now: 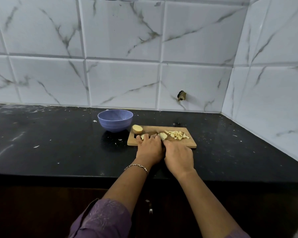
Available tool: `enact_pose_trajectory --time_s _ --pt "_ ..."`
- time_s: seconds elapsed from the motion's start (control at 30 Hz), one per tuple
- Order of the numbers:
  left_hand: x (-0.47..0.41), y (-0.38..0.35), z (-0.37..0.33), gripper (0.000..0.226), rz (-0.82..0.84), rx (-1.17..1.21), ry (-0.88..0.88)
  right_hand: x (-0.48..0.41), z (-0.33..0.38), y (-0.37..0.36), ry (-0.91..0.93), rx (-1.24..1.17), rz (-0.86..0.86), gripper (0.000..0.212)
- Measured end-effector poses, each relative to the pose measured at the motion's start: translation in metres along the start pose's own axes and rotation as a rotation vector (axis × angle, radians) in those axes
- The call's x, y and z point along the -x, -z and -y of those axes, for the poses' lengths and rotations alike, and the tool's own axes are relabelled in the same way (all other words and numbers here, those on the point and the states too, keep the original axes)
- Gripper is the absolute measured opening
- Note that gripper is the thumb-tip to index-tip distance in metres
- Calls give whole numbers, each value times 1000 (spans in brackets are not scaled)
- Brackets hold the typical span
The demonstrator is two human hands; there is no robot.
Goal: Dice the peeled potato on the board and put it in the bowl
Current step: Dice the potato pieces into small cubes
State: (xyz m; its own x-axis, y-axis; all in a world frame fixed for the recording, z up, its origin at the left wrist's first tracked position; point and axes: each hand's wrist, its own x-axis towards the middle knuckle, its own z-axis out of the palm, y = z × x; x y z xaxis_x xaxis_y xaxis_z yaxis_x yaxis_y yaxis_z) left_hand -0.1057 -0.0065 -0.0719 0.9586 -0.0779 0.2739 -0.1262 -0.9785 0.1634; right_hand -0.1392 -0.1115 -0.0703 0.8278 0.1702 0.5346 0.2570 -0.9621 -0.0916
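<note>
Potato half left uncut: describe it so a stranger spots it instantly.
A wooden board lies on the black counter. At its far left corner, beside the blue bowl, sits the potato half. Unlike the dice opposite, it is one rounded piece.

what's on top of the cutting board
A potato half, a pile of diced potato, and a piece under the knife, held by the left hand. The right hand hides its handle.

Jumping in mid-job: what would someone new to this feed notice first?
Both hands meet at the wooden board on the black counter: the left hand steadies a potato piece while the right hand grips the knife. A pile of diced potato lies on the board's right end, a potato half at its far-left corner, beside the blue bowl.
</note>
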Motion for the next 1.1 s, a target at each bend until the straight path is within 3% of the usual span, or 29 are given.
enact_pose_trajectory --time_s 0.33,0.53,1.1 --pt "-1 -4 2 39 -42 -17 13 11 1 2 -136 -139 -85 50" --pt "-2 -4 3 38 -40 -5 30 12 2 9 -167 -232 -35 42" --pt "-1 -3 2 28 -50 -56 3 8 6 8 -32 -79 48 29"
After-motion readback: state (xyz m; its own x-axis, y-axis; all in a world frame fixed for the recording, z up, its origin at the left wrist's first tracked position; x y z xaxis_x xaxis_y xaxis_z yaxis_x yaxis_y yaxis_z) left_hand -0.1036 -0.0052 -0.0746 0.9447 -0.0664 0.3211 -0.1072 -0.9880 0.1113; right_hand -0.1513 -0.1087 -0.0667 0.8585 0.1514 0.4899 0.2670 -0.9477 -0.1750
